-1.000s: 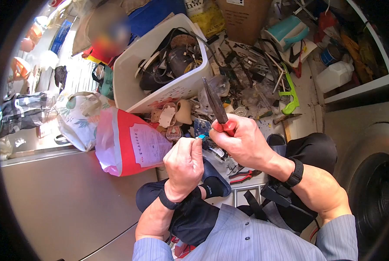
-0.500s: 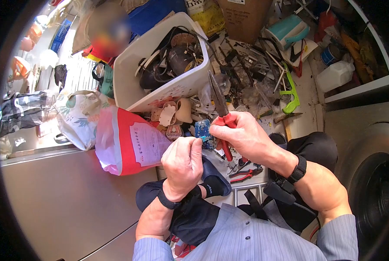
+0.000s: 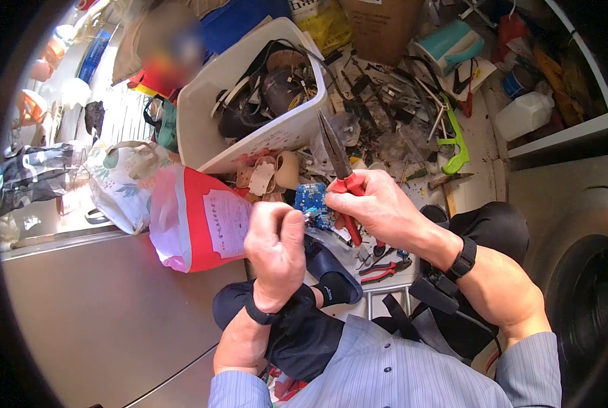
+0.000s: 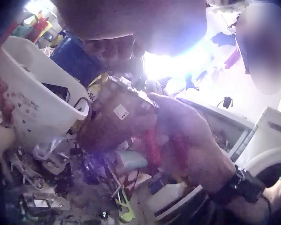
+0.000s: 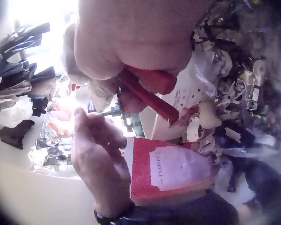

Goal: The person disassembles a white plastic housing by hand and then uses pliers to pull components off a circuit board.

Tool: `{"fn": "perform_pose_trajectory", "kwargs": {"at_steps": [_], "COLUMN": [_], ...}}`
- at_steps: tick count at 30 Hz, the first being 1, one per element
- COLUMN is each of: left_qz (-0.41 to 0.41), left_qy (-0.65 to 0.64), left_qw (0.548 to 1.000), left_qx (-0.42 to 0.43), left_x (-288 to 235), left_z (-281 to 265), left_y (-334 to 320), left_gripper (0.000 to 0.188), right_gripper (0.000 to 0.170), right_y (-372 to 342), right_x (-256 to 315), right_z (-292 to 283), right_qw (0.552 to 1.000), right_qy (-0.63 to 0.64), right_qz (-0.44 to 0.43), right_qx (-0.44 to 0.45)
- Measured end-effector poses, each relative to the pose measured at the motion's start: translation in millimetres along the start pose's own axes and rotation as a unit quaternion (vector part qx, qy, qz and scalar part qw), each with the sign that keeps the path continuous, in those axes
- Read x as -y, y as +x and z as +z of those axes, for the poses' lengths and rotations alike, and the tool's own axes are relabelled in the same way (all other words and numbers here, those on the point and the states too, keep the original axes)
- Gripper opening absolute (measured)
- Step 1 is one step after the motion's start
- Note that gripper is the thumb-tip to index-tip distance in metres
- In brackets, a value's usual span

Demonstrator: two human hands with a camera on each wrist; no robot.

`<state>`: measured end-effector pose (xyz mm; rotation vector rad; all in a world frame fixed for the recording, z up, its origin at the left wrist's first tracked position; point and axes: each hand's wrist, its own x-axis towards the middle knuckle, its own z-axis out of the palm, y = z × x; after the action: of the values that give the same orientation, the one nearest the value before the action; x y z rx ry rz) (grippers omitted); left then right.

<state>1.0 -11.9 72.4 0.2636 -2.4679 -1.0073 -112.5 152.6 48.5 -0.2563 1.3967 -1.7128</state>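
Observation:
My right hand [image 3: 382, 207] grips a pair of long-nose pliers [image 3: 336, 155] by the red handles, nose pointing up and away. In the right wrist view one red handle of the pliers [image 5: 154, 101] juts out below the fingers. My left hand [image 3: 275, 248] has curled fingers at the near left edge of a small blue circuit board [image 3: 310, 197] and holds it there; its fingertips are mostly hidden in the head view. Beside the board sits the right thumb. A bright silvery bit [image 3: 311, 215] shows on the board near the left thumb.
A white bin [image 3: 256, 146] full of cables and parts stands ahead, with a red and white bag [image 3: 212, 221] to its left. Scrap pieces cover the floor ahead. Red-handled cutters [image 3: 385, 270] lie near the knee; a green plastic piece [image 3: 456, 146] lies right.
The left hand has moved slightly up and left, and the blue board has turned to show more of its face. The pliers have shifted in the right hand so their red handles show below.

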Motion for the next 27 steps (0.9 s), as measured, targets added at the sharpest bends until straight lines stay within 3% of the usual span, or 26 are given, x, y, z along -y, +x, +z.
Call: {"fn": "perform_pose_trajectory", "kwargs": {"at_steps": [1,4,6,10,12,13,15,22,27], "left_qz": [-0.097,-0.078,-0.162,-0.066,0.012,0.013,-0.132,-0.182,-0.199], "left_qy": [-0.056,-0.078,-0.242,-0.139,-0.085,-0.084,-0.249,-0.235,-0.268], "left_qw": [0.994,0.994,0.953,0.98,0.987,0.987,0.953,0.949,0.936], "left_qx": [0.001,-0.018,0.086,0.126,0.136,0.136,0.11,0.104,0.108], "left_x": [3.5,2.1,-2.8,2.9,5.1,4.0,0.4,-1.4,-2.3], "left_z": [-5.0,-8.8,-11.7,-9.7,-12.5,-12.0,-11.6,-15.3,-13.7], "left_y": [-3.0,6.1,5.7,5.9,8.6,8.6,6.3,2.0,1.3], "left_gripper": [0.023,0.026,0.04,0.042,0.031,0.031,0.029,0.022,0.019], "right_gripper": [0.025,0.025,0.025,0.022,0.022,0.022,0.022,0.029,0.031], "right_y": [-0.6,0.1,1.6,-4.5,-4.7,-4.8,-4.9,-5.0,-7.5], "right_x": [1.8,-3.6,-8.1,4.6,4.4,4.8,5.6,0.6,2.2], "right_z": [-0.4,0.0,0.7,-4.7,-4.6,-5.0,-5.2,-6.9,-7.1], "right_qw": [1.0,1.0,1.0,0.999,0.998,0.998,0.998,0.99,0.994], "right_qy": [-0.004,-0.001,0.02,0.034,0.043,0.05,0.053,0.129,0.092], "right_qz": [0.005,-0.008,-0.024,-0.013,-0.011,-0.008,-0.011,0.004,0.014], "right_qx": [0.0,-0.005,-0.003,0.03,0.033,0.035,0.035,0.058,0.057]}}
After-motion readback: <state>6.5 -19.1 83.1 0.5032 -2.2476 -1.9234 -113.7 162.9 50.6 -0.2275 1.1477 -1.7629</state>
